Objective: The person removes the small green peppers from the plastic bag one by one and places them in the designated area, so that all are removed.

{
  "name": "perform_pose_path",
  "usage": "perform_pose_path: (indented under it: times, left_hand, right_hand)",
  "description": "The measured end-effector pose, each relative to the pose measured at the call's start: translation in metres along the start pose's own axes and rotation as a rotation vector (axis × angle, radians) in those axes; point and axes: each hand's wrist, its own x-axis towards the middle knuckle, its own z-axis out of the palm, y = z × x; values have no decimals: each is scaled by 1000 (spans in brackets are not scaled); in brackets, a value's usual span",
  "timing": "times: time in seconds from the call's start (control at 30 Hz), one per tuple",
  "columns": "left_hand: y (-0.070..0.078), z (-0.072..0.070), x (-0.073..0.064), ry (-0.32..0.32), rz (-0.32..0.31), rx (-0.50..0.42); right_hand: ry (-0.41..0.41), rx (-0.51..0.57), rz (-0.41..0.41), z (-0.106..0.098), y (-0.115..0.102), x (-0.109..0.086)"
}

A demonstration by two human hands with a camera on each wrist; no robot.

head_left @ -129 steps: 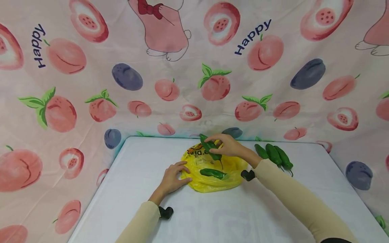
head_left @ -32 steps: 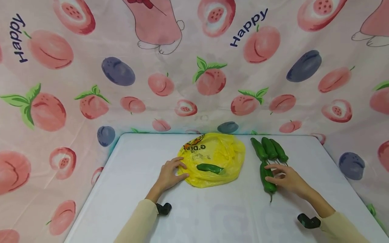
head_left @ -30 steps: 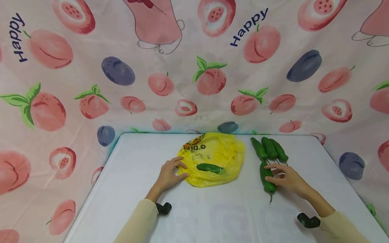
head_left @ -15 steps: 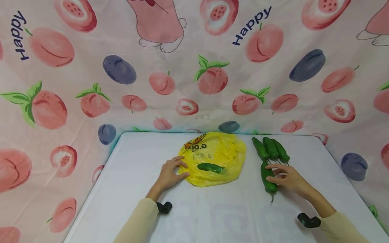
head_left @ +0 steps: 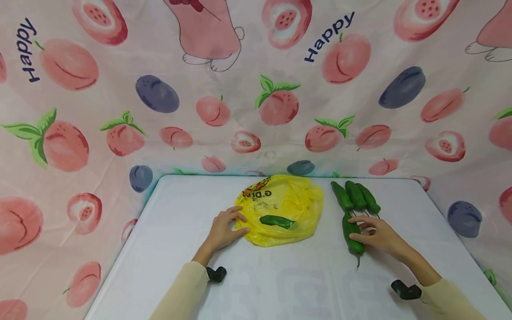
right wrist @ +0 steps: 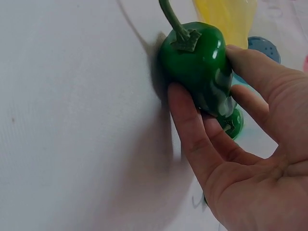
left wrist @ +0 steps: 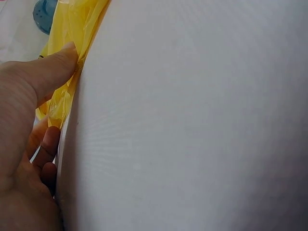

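Note:
A yellow plastic bag (head_left: pixel 280 200) lies crumpled at the middle back of the white table. On it lies a green pepper (head_left: pixel 276 221), its right end seemingly under a fold of plastic. My left hand (head_left: pixel 222 229) holds the bag's left edge; in the left wrist view the thumb (left wrist: pixel 60 65) presses against the plastic. To the right, my right hand (head_left: pixel 378 235) pinches another green pepper (head_left: pixel 352 235) between thumb and fingertips. That pepper is down at the table, stem towards me. In the right wrist view its stem (right wrist: pixel 171 19) sticks up past the fingers.
Three green peppers (head_left: pixel 355 197) lie side by side just behind the one in my right hand. The white table (head_left: pixel 280 284) ends at a patterned cloth backdrop (head_left: pixel 256 89) behind and at both sides. A black wrist camera (head_left: pixel 406 290) hangs under the right forearm.
Several seconds ago the right hand held a pepper above the bag; it has since moved right and down, in front of the three others. Over the last second nothing has visibly moved but the view.

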Motion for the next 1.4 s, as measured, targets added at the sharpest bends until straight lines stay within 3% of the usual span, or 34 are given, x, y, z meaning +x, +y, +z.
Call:
perform_pose_path:
  times: [0.27,0.8,1.23,1.4]
  left_hand:
    - [1,-1,-1,-17,-26,-1]
    - [-1,-1,-3,-9,-26,2]
    - [0,0,-1,-7,-12,4]
    - [2,-1,-1,1,7,2]
  right_hand:
    - [-7,-35,-53,-3,1,-1]
    - [-108,-7,-42,-8,-5,-2]
    - [-118,-177,-88,-28,-22,-7]
    - [-67,-245,-178,-36,-25,-7]
